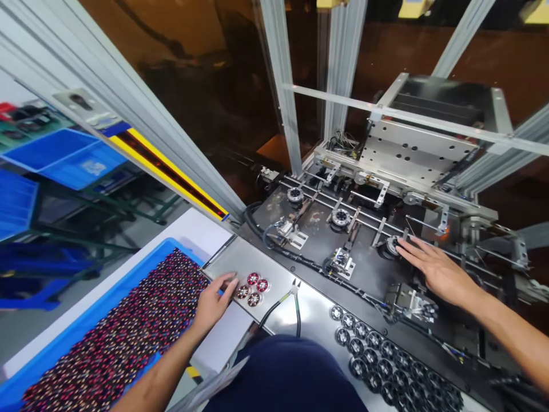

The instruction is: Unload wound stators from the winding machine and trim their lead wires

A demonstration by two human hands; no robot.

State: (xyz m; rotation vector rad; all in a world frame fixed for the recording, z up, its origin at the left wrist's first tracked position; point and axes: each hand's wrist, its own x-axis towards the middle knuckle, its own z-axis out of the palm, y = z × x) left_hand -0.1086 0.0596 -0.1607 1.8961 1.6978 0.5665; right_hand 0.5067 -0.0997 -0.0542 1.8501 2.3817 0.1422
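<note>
My right hand [433, 269] reaches over the machine, its fingers stretched out at the rightmost round black-and-silver part [392, 246] on its fixture. The fingertips overlap that part's edge; the thumb is hidden. Similar round parts sit on the middle fixture [341, 217] and the left fixture [295, 195]. My left hand [213, 300] rests at the edge of the metal plate [281, 317], thumb and forefinger slightly apart with nothing visible between them. Right beside it lie several small round red-and-copper spoked parts [253, 278]. Side cutters [294, 290] lie further right, jaws pointing away.
Rows of black ring-shaped parts [373, 360] cover the front right of the plate. At left, a blue tray [171, 246] is full of small red-and-copper parts. A yellow-edged light barrier [171, 177] and metal frame posts [283, 86] border the machine. Cables [317, 266] cross its front.
</note>
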